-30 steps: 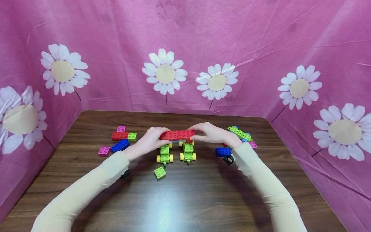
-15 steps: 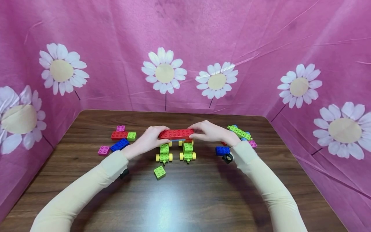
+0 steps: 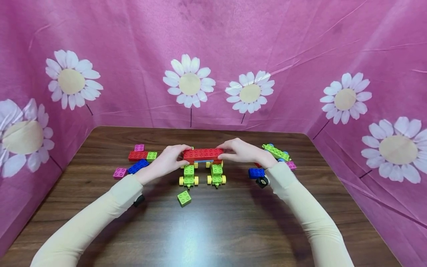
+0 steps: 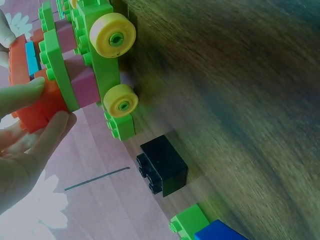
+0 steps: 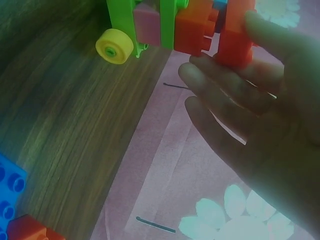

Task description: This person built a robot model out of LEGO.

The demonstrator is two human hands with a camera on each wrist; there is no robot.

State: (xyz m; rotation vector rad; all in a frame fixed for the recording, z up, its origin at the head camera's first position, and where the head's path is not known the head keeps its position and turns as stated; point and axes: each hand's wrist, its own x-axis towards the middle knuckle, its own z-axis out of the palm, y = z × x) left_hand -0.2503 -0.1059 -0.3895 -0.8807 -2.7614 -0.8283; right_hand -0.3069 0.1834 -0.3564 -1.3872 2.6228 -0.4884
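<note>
In the head view a row of red bricks (image 3: 203, 154) spans two lime-green wheeled bases (image 3: 189, 180) with yellow wheels. My left hand (image 3: 169, 159) pinches the left end; in the left wrist view its thumb lies on a lower red brick (image 4: 50, 97), its fingers at the brick's other side. At the right end my right hand (image 3: 241, 151) pinches the upper red brick (image 5: 236, 35) between thumb and fingers. Studs show in a gap between that brick and the lower red brick (image 5: 192, 27). A blue piece (image 4: 33, 57) sits between the red layers.
A loose lime-green brick (image 3: 184, 198) lies in front. Pink, red, lime and blue bricks (image 3: 138, 166) lie at left. At right are a blue brick (image 3: 256, 173), a lime wheeled base (image 3: 275, 152) and a pink brick (image 3: 291, 165). A black brick (image 4: 162, 165) stands beyond the build.
My left hand has shifted slightly left along the end of the red bricks, baring more of the lower layer. The right hand stays almost still.
</note>
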